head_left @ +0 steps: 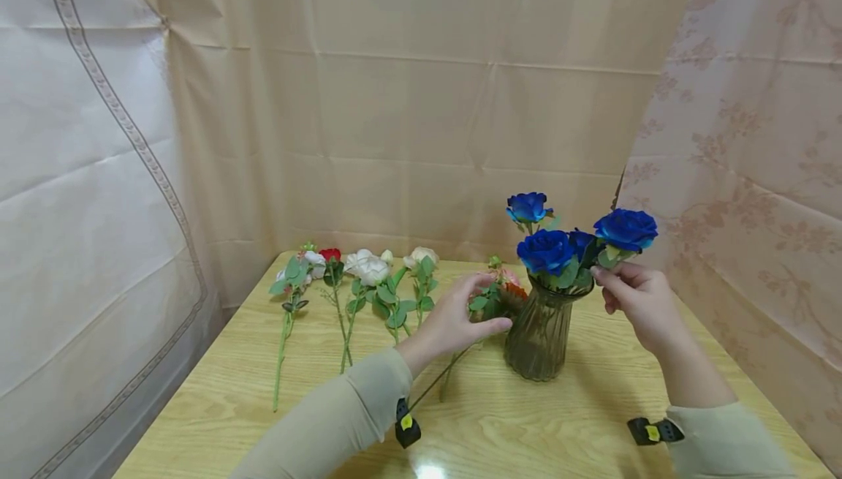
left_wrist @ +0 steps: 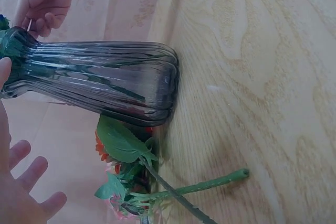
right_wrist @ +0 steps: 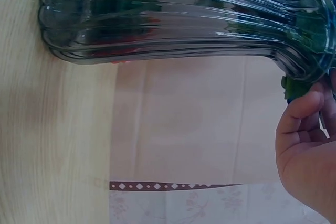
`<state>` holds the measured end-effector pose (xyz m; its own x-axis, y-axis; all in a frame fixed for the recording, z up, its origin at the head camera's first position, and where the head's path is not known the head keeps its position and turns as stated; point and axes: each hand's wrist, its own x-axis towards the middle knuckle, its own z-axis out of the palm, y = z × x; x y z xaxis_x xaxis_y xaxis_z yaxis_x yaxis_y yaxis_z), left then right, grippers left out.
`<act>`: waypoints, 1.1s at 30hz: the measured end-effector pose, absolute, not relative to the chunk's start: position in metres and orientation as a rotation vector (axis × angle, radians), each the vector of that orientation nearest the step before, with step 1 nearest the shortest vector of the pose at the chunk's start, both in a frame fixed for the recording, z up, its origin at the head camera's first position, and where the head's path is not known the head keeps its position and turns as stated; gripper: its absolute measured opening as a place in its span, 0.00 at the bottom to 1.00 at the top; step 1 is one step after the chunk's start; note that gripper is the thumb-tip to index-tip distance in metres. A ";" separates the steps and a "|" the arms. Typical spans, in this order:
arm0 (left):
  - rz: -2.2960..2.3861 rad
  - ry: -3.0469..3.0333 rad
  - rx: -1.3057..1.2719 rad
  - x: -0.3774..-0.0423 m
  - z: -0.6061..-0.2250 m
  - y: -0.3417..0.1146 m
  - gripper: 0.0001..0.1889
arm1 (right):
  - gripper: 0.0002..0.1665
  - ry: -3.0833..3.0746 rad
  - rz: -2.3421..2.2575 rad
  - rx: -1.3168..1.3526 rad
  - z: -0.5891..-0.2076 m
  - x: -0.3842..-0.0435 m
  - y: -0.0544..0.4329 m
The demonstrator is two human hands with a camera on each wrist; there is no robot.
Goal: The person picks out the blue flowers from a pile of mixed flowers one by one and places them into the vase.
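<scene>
A ribbed, smoky glass vase stands upright on the table, with several blue roses at its mouth. Green stems show through the glass in the left wrist view. Beside the rim, my right hand pinches the rightmost blue rose just below its bloom; the exact grip is partly hidden in the right wrist view. My left hand is held to the left of the vase, fingers spread and thumb towards the glass, gripping nothing. Whether the thumb touches the vase I cannot tell.
Behind the left hand lie an orange flower and a pink flower, close to the vase. Further left on the wooden table are white roses, a red rose and a white-flowered stem. Curtains surround the table.
</scene>
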<state>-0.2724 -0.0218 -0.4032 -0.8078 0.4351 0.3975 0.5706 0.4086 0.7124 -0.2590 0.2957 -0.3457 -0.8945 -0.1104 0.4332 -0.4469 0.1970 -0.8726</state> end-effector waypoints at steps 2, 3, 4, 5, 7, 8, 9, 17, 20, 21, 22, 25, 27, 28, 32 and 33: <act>-1.358 -2.511 -0.904 -0.272 -0.404 -0.022 0.40 | 0.23 -2.197 1.750 0.521 -0.348 -0.259 0.295; -1.357 -2.513 -0.906 -0.272 -0.405 -0.022 0.41 | 0.23 -2.191 1.751 0.515 -0.349 -0.259 0.295; -1.359 -2.514 -0.906 -0.272 -0.405 -0.021 0.41 | 0.22 -2.178 1.763 0.507 -0.350 -0.259 0.294; -1.361 -2.513 -0.907 -0.273 -0.406 -0.021 0.41 | 0.21 -2.163 1.778 0.501 -0.351 -0.259 0.294; -1.369 -2.509 -0.913 -0.272 -0.406 -0.021 0.42 | 0.17 -2.130 1.809 0.494 -0.353 -0.259 0.293; -1.371 -2.509 -0.914 -0.272 -0.407 -0.021 0.42 | 0.16 -2.115 1.820 0.493 -0.354 -0.258 0.293; -1.371 -2.509 -0.916 -0.272 -0.407 -0.020 0.42 | 0.14 -2.100 1.832 0.497 -0.355 -0.258 0.293; -1.386 -2.527 -0.903 -0.270 -0.407 -0.021 0.41 | 0.12 -2.128 1.809 0.529 -0.360 -0.259 0.297; -1.401 -2.530 -0.894 -0.270 -0.406 -0.023 0.40 | 0.13 -2.168 1.762 0.519 -0.357 -0.256 0.300; -1.403 -2.529 -0.887 -0.270 -0.405 -0.023 0.39 | 0.13 -2.186 1.735 0.509 -0.356 -0.255 0.301; -1.406 -2.527 -0.878 -0.270 -0.404 -0.024 0.37 | 0.14 -2.209 1.698 0.498 -0.355 -0.253 0.301; -1.405 -2.512 -0.860 -0.272 -0.398 -0.028 0.32 | 0.15 -2.268 1.578 0.457 -0.351 -0.250 0.305; -1.388 -2.497 -0.855 -0.273 -0.393 -0.032 0.28 | 0.16 -2.296 1.507 0.425 -0.348 -0.248 0.307; -1.382 -2.491 -0.852 -0.273 -0.390 -0.033 0.27 | 0.16 -2.306 1.487 0.411 -0.347 -0.247 0.308; -1.354 -2.464 -0.852 -0.273 -0.380 -0.039 0.24 | 0.17 -2.305 1.464 0.373 -0.340 -0.241 0.311; -1.355 -2.455 -0.855 -0.272 -0.378 -0.041 0.23 | 0.18 -2.304 1.459 0.366 -0.337 -0.239 0.312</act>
